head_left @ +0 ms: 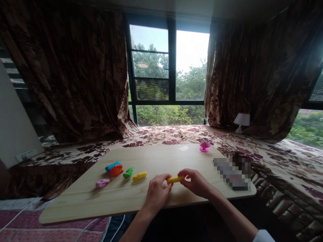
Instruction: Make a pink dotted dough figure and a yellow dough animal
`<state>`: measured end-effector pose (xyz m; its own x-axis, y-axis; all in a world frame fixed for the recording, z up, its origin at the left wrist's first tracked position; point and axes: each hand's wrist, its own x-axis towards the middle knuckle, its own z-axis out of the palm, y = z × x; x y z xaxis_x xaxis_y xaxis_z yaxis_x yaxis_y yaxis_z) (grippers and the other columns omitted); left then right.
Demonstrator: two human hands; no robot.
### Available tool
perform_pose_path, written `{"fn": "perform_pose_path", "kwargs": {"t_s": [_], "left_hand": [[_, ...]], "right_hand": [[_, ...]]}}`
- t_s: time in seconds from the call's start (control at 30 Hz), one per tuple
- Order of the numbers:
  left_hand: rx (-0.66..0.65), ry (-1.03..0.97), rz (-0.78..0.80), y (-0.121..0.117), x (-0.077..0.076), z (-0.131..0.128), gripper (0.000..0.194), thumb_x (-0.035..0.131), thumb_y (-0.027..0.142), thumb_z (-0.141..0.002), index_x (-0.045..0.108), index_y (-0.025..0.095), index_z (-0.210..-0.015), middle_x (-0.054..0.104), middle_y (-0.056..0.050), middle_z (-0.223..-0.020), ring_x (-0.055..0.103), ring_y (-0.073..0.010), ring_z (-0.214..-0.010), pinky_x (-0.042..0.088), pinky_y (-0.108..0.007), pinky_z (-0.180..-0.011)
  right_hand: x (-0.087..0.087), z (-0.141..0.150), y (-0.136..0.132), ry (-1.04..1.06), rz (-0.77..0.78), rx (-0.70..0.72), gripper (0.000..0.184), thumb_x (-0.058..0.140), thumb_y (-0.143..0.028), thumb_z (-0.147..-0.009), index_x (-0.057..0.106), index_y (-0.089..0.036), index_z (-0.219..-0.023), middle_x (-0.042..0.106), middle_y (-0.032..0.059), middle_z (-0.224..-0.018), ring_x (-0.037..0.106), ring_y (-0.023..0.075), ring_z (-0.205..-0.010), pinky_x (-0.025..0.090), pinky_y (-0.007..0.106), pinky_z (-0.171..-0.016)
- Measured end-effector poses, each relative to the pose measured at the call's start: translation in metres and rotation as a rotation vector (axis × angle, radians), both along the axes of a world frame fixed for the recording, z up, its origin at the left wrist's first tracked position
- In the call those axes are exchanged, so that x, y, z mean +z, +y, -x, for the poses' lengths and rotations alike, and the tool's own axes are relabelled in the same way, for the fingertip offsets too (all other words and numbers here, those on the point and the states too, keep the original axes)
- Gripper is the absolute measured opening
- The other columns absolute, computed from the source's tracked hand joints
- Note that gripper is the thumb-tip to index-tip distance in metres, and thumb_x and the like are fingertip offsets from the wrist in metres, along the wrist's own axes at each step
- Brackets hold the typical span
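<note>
Between my two hands is a short yellow roll of modelling clay [175, 179], held roughly level just over the wooden table [96, 198]. My left hand [157, 190] is closed on its left end, thumb and fingers pinching it. At the other end, my right hand [194, 181] pinches the roll between thumb and fingertips. A second yellow clay roll [139, 176] lies to the left of my left hand. Beyond it sit a green clay lump [128, 172], an orange clay lump [116, 170] touching a blue clay piece [112, 165], and a pink clay piece [102, 183].
A bright pink footed object [205, 146] stands at the table's far right corner. A blurred-out item [232, 174] lies at the right edge. A white scrap [183, 148] is near the back edge. Behind are a floral-covered ledge [161, 135], a small lamp [241, 120] and curtains.
</note>
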<state>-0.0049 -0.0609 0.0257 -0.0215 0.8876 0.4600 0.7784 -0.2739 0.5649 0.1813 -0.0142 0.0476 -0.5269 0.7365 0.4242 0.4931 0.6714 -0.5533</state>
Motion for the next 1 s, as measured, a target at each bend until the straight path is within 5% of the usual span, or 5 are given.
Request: {"fn": "perform_pose_path", "kwargs": {"t_s": [0.13, 0.27, 0.5, 0.8, 1.0], "left_hand": [[-0.086, 0.051, 0.018, -0.004, 0.002, 0.006, 0.022, 0.057, 0.027, -0.075, 0.068, 0.026, -0.094, 0.067, -0.002, -0.091, 0.057, -0.0200, -0.092, 0.041, -0.033, -0.085], [-0.094, 0.071, 0.019, -0.004, -0.001, 0.005, 0.033, 0.056, 0.024, -0.074, 0.063, 0.025, -0.106, 0.066, -0.003, -0.096, 0.055, -0.0207, -0.096, 0.040, -0.035, -0.087], [-0.040, 0.074, 0.014, -0.007, -0.005, 0.021, 0.038, 0.054, 0.025, -0.076, 0.055, 0.019, -0.114, 0.064, -0.004, -0.100, 0.058, -0.0168, -0.093, 0.044, -0.030, -0.086], [0.113, 0.153, -0.063, -0.030, -0.015, 0.046, 0.027, 0.042, 0.025, -0.085, 0.061, 0.021, -0.102, 0.060, -0.007, -0.107, 0.050, -0.0229, -0.106, 0.037, -0.039, -0.095], [0.164, 0.183, -0.089, -0.030, -0.011, 0.045, 0.028, 0.039, 0.022, -0.085, 0.060, 0.022, -0.104, 0.063, -0.005, -0.103, 0.054, -0.0195, -0.101, 0.042, -0.034, -0.090]], "right_hand": [[-0.006, -0.008, -0.009, -0.074, -0.026, 0.006, 0.020, 0.056, -0.015, -0.073, 0.067, -0.019, -0.089, 0.067, 0.0060, -0.094, 0.059, 0.0203, -0.092, 0.045, 0.032, -0.084], [0.000, -0.005, -0.012, -0.137, -0.048, 0.027, 0.046, 0.052, -0.017, -0.077, 0.054, -0.016, -0.123, 0.054, 0.0102, -0.127, 0.046, 0.0221, -0.119, 0.034, 0.034, -0.102], [-0.003, 0.048, 0.003, -0.209, -0.031, -0.048, 0.048, 0.026, -0.034, -0.094, 0.037, -0.013, -0.136, 0.035, 0.0125, -0.143, 0.030, 0.0216, -0.132, 0.025, 0.039, -0.107], [-0.025, 0.038, -0.062, -0.387, -0.133, 0.026, 0.048, 0.024, -0.041, -0.095, 0.029, -0.026, -0.140, 0.028, 0.0021, -0.147, 0.019, 0.0186, -0.136, 0.009, 0.041, -0.111], [-0.013, 0.072, 0.006, -0.445, -0.088, -0.189, 0.047, 0.024, -0.034, -0.095, 0.047, -0.010, -0.128, 0.035, 0.0168, -0.142, 0.022, 0.0281, -0.135, 0.011, 0.054, -0.106]]}}
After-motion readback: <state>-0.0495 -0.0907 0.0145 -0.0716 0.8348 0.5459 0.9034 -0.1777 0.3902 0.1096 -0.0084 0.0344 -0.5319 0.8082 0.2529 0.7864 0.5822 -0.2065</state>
